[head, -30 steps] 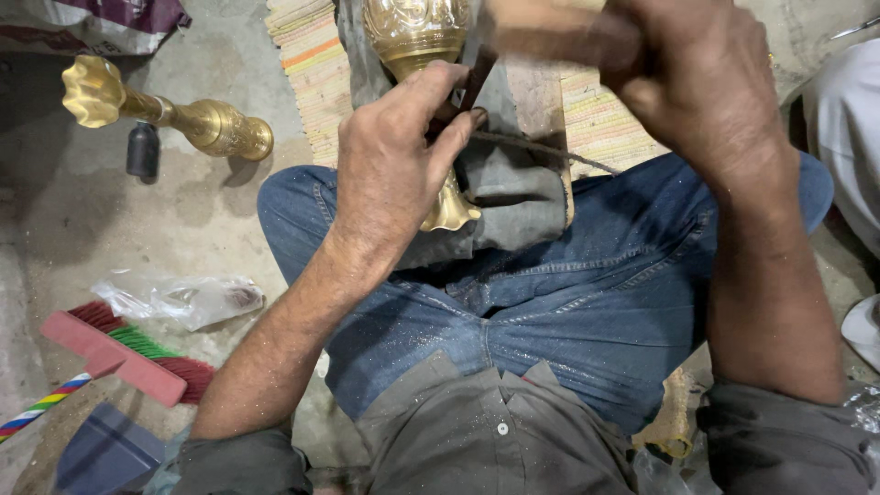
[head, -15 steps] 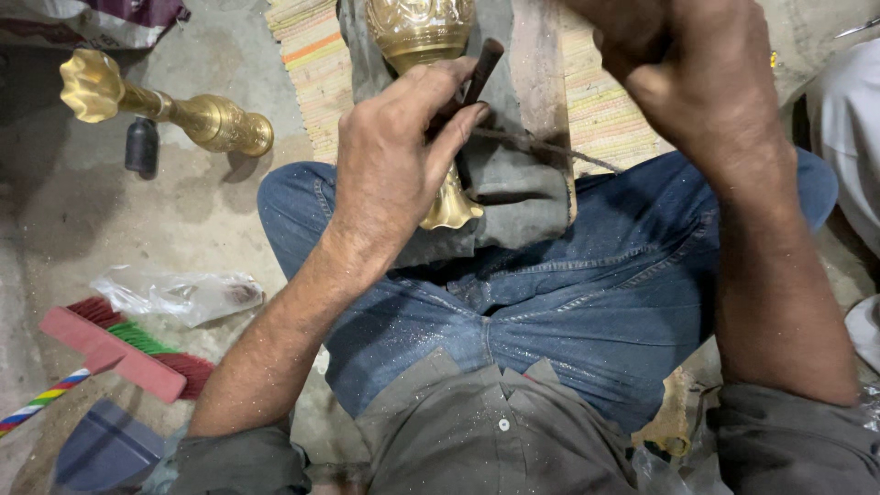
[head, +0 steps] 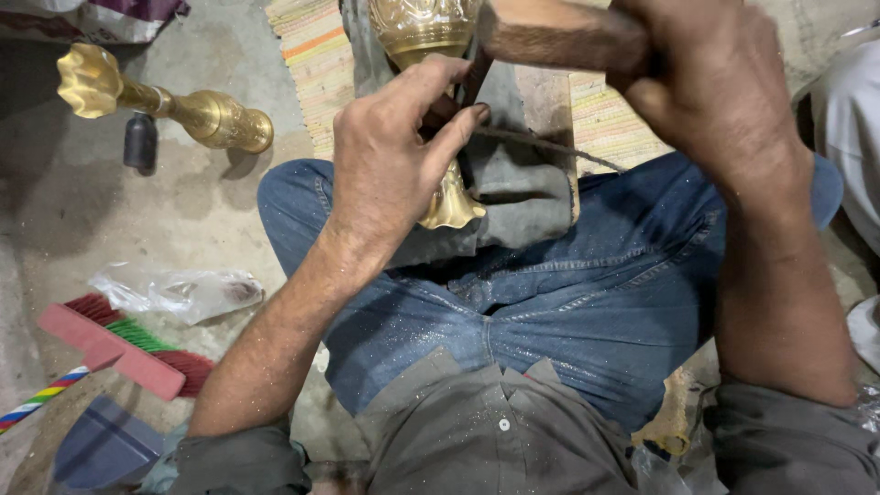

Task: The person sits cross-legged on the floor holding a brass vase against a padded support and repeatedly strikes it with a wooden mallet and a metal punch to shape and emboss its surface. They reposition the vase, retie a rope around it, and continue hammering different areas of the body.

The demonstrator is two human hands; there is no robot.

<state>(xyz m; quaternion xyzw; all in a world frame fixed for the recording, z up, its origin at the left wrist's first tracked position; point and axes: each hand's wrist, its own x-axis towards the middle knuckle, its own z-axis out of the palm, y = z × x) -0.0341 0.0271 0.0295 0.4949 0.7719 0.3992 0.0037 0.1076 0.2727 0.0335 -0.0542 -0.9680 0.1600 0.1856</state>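
We are looking down at a shiny brass vase (head: 423, 27) that is lying on a grey cloth (head: 513, 197) across the person's lap. Its flared brass foot (head: 451, 207) is pointing toward the body, and its round carved belly is sitting at the top edge of the view.

The left hand (head: 394, 156) is resting on the vase. Its grip is closed around a thin dark chisel (head: 472, 78), pinching it between the thumb and the fingers. The tip of the chisel is touching the brass.

The right hand (head: 715, 82) is up above, just beside the chisel. Its grip is closed tight around a wooden hammer handle (head: 564, 37). We cannot see the head of the hammer.

A thin dark rod (head: 550, 145) is lying across the cloth under the hands.

The person is sitting with legs crossed in blue jeans (head: 568, 312), and tiny bright specks are lying all over them. A striped woven mat (head: 316, 55) is lying under the cloth.

On the concrete floor (head: 183, 220) to the left, a second brass piece (head: 165, 101) is lying on its side. Nearer to us are a crumpled clear plastic bag (head: 174, 291) and a pink brush with red and green bristles (head: 115, 346).
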